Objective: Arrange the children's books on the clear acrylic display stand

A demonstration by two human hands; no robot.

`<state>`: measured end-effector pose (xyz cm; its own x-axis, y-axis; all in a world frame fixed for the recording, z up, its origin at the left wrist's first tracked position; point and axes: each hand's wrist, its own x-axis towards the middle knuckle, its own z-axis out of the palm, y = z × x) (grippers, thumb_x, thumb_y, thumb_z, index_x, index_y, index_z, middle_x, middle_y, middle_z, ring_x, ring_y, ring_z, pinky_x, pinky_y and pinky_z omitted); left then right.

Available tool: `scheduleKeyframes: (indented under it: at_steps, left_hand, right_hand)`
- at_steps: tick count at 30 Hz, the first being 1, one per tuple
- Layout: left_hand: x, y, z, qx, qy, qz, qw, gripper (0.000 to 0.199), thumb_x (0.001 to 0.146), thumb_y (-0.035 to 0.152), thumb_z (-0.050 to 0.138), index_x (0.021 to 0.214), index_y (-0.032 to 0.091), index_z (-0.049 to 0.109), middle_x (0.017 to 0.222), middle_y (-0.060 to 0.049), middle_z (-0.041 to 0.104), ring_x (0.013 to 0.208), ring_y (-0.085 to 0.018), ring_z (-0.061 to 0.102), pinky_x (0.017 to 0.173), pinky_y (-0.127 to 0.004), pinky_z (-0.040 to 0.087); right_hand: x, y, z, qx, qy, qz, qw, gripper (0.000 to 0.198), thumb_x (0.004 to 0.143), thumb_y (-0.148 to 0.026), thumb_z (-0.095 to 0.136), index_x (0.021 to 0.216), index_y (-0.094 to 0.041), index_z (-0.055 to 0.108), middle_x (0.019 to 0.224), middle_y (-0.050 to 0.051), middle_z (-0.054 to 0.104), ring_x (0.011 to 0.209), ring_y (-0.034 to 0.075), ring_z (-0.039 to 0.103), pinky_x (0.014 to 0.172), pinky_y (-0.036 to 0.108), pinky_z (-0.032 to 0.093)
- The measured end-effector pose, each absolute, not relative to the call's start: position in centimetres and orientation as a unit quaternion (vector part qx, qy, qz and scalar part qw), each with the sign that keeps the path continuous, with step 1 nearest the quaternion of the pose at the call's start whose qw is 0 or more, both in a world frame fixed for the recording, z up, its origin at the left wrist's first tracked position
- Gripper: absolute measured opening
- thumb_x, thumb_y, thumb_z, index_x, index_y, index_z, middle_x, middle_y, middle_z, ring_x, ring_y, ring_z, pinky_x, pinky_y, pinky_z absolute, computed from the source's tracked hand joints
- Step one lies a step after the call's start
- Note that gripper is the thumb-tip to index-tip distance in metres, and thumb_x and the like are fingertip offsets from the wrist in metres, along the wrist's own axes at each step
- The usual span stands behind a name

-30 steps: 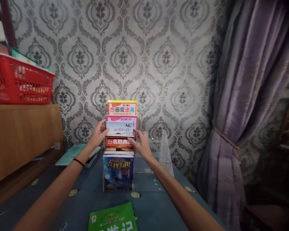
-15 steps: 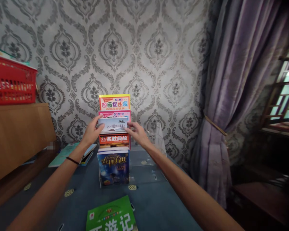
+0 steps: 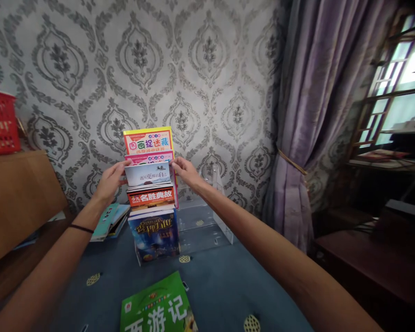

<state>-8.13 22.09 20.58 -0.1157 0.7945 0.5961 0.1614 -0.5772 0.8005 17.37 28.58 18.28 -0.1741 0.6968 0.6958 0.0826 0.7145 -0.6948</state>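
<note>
Books stand in a stepped row in a clear plastic stand (image 3: 223, 226). A pale blue-white book (image 3: 147, 175) is between my two hands. My left hand (image 3: 109, 182) closes on its left edge, thumb and fingers together. At its upper right corner, my right hand (image 3: 187, 172) pinches the edge. Behind it rise a pink-edged book (image 3: 133, 160) and a yellow-topped book (image 3: 148, 140). In front are an orange book (image 3: 152, 197) and a dark blue book (image 3: 155, 235), which stands lowest.
A green book (image 3: 155, 306) lies on the blue patterned cloth (image 3: 224, 286) near me. Teal-covered books (image 3: 107, 221) lie at the left. A red basket (image 3: 0, 122) sits on a wooden cabinet (image 3: 24, 198). A purple curtain (image 3: 293, 138) hangs at the right.
My view has turned to the right, so the basket and books shift left in it. Both hands stay at the sides of the pale book; my right hand is nearer its top corner.
</note>
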Motion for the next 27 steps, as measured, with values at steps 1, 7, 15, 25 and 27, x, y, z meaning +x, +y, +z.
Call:
scheduleKeyframes:
  at_steps: [1,7,15,25,27]
  left_hand:
    - [-8.2,22.2,20.8,0.608,0.388,0.646,0.248,0.055,0.071,0.061,0.069,0.099,0.014,0.076,0.102,-0.01,0.072,0.09,-0.022,0.061,0.065,-0.027,0.052]
    - [-9.0,23.8,21.6,0.589,0.394,0.66,0.25,0.046,0.059,0.059,0.079,0.074,0.017,0.067,0.086,-0.005,0.07,0.086,-0.019,0.063,0.061,-0.022,0.049]
    - [-8.7,25.0,21.3,0.58,0.426,0.642,0.265,0.049,0.065,0.064,0.074,0.08,0.02,0.06,0.073,-0.002,0.069,0.075,-0.021,0.067,0.06,-0.029,0.053]
    - [-8.0,25.8,22.1,0.529,0.458,0.65,0.295,0.045,0.066,0.06,0.077,0.071,0.017,0.063,0.062,-0.002,0.068,0.056,-0.015,0.062,0.045,-0.022,0.045]
    - [-8.1,25.7,22.0,0.54,0.458,0.644,0.291,0.052,0.062,0.065,0.078,0.071,0.016,0.064,0.064,-0.002,0.069,0.057,-0.016,0.063,0.048,-0.022,0.047]
  right_hand:
    - [17.1,28.8,18.4,-0.284,-0.715,0.248,0.588,0.011,0.088,-0.031,0.058,0.082,-0.022,0.056,0.078,-0.001,0.064,0.074,0.016,0.06,0.073,0.031,0.05]
    - [16.4,29.9,18.7,-0.38,-0.651,0.202,0.625,0.026,0.083,-0.042,0.068,0.084,-0.024,0.049,0.076,-0.003,0.061,0.074,0.016,0.059,0.069,0.029,0.049]
    - [16.3,29.6,18.6,-0.387,-0.703,0.147,0.578,0.048,0.093,-0.056,0.047,0.059,-0.023,0.042,0.06,-0.004,0.045,0.065,0.015,0.048,0.06,0.026,0.032]
    - [16.2,30.2,19.0,-0.428,-0.689,0.151,0.564,0.05,0.092,-0.059,0.052,0.058,-0.022,0.051,0.057,-0.003,0.048,0.061,0.015,0.048,0.06,0.026,0.032]
    - [16.1,30.3,18.8,-0.419,-0.685,0.158,0.574,0.051,0.091,-0.061,0.051,0.059,-0.022,0.053,0.057,-0.003,0.049,0.061,0.015,0.049,0.059,0.025,0.033]
